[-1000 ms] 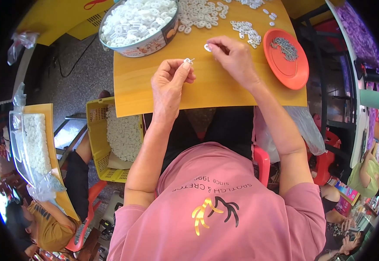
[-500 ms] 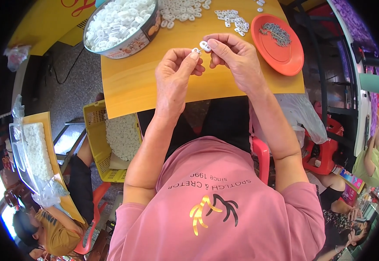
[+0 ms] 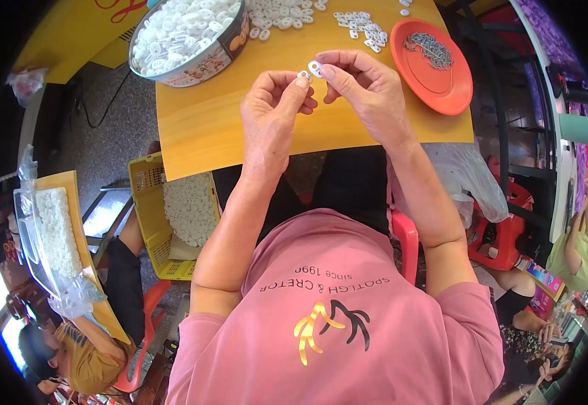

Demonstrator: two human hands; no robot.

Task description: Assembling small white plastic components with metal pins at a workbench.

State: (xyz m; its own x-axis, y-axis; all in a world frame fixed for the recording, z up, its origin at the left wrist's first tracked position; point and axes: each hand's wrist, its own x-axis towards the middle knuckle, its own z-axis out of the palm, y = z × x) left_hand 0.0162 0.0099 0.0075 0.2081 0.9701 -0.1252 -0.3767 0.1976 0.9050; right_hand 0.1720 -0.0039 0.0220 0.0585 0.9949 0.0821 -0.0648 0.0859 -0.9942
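Over the yellow tabletop [image 3: 206, 131], both of my hands pinch small white plastic parts close together. My left hand [image 3: 275, 111] is closed on a small white piece [image 3: 302, 75] between thumb and forefinger. In my right hand [image 3: 365, 91], thumb and forefinger grip a white oval piece with holes [image 3: 315, 68]. The two pieces sit side by side, nearly touching; whether a screw joins them is too small to tell. Right of my right hand lies a red plate [image 3: 435, 94] holding a heap of small grey metal screws [image 3: 431, 51].
A round tin [image 3: 203, 73] full of white pieces stands at the table's far left. Loose white pieces [image 3: 280, 13] and a smaller group [image 3: 361, 28] lie at the back. Below left is a yellow crate [image 3: 147, 223] with more pieces. Other people sit at both sides.
The white pieces in my fingers have shifted slightly, the right one tilting and moving a little left toward the other. My arms are almost unmoved.
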